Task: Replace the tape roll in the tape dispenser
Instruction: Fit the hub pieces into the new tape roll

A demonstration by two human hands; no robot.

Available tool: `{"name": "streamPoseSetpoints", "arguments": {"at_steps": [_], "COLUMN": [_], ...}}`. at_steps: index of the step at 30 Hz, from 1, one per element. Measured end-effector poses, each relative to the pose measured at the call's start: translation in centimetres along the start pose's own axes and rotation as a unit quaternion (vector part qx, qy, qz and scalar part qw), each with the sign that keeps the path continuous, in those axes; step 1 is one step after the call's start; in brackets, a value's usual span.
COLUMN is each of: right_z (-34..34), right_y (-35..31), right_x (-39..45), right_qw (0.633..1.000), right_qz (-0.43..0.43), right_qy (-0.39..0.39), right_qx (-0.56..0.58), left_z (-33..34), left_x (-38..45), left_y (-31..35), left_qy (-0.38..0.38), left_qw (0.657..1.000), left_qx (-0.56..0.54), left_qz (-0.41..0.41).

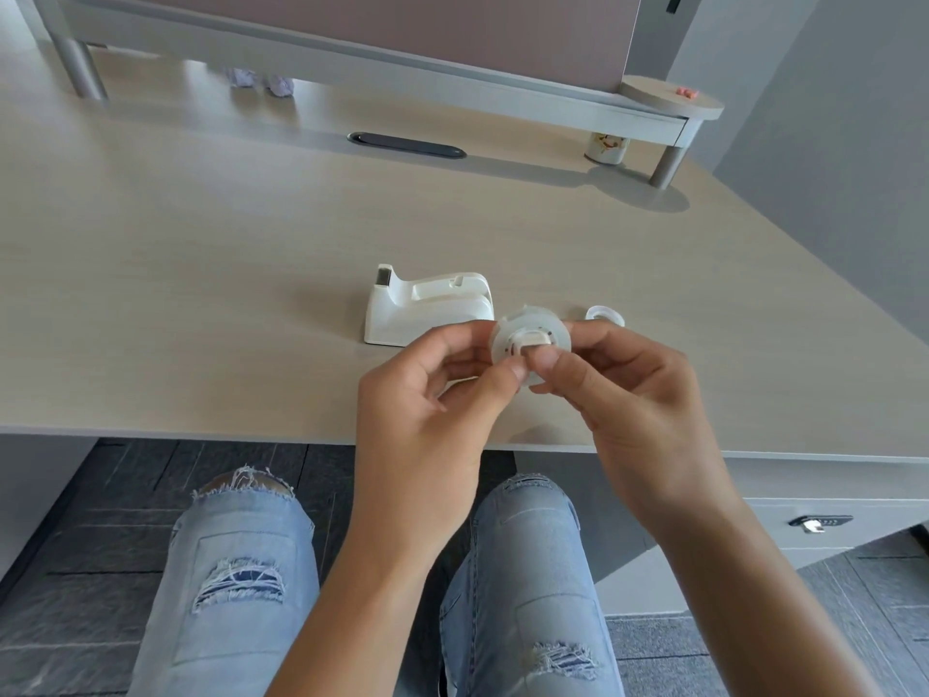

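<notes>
A white tape dispenser [427,306] stands on the light wooden desk [201,294], its cutter pointing left and its roll bay holding nothing. Just in front of it, above the desk's near edge, I hold a clear tape roll [528,339] with a white hub in its centre. My left hand [432,394] pinches the roll from the left and my right hand [628,404] from the right, both thumbs pressing at the hub. A second small clear ring [606,314] lies on the desk right behind my right hand.
A raised monitor shelf [452,78] runs along the back on grey legs. Under its right end stands a small patterned cup [606,148]. A dark cable slot [406,144] is set in the desk. A drawer with a lock [819,523] sits below right.
</notes>
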State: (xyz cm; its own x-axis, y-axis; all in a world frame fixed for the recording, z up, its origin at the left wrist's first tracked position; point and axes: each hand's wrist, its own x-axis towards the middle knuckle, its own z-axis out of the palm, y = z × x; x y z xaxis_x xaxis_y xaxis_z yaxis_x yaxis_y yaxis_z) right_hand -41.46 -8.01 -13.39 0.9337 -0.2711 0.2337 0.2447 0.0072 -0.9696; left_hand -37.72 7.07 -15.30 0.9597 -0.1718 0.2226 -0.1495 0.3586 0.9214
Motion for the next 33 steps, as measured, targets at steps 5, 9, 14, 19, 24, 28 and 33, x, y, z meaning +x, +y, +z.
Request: {"name": "streamPoseSetpoints", "arguments": {"at_steps": [5,9,14,19,24,28,33], "right_z": [0.4,0.7,0.9,1.0,1.0,1.1,1.2], "right_y": [0.0,0.1,0.1,0.2,0.2,0.3,0.6], "right_x": [0.3,0.8,1.1,1.4,1.6,1.8,2.0], "right_qw": [1.0,1.0,1.0,1.0,1.0,1.0,0.999], "right_qz": [-0.006,-0.006,0.003,0.005,0.011,0.017,0.026], "right_qy": [-0.004,-0.005,-0.004,0.001,0.005,0.0,-0.006], "right_qx": [0.005,0.011,0.004,-0.011,-0.021,-0.022,-0.027], "left_z": [-0.3,-0.4,-0.4,-0.3,-0.1,-0.1,-0.3], "left_x": [0.0,0.2,0.4,0.4,0.5,0.6,0.7], "left_y": [0.0,0.1,0.2,0.1,0.1,0.2,0.2], "left_qy": [0.012,0.024,0.036,0.052,0.057,0.059,0.067], "left_qw": [1.0,0.999,0.998,0.996,0.995,0.994,0.993], "left_qx": [0.016,0.027,0.04,0.066,0.079,0.084,0.091], "left_qz": [0.009,0.012,0.015,0.024,0.029,0.029,0.031]}}
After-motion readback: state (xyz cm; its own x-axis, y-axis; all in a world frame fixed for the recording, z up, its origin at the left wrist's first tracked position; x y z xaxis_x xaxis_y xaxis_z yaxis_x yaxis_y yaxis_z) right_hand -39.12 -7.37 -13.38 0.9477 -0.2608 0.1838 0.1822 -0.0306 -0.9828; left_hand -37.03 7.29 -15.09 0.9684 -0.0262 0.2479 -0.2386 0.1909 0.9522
